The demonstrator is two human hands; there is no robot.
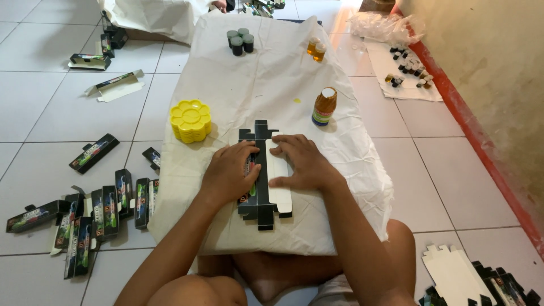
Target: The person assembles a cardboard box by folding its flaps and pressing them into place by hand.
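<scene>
both hands flat, nothing pinched. left hand [229, 173] lies palm down, fingers pressed together, on the dark printed half of a flattened carton blank [262, 170]; right hand [297, 163] lies palm down with fingers slightly spread on the white inner flap of the same blank. the blank sits directly under both palms, its long axis running straight away from the person, near end toward the lap, far end with notched tabs pointing up the cloth. the fold line between dark panel and white flap runs between the two hands, about equally close to each, the right fingertips just over it.

outward: the blank lies on a cream cloth [266, 85] over a low table. yellow flower-shaped palette [190, 119] near, left of the far tabs. amber bottle with white cap [324, 106] near, right of them. dark-capped jars [239, 41] and two small amber bottles [316, 49] well apart at the far end. folded dark boxes [85, 221] on the tiled floor at left.
</scene>
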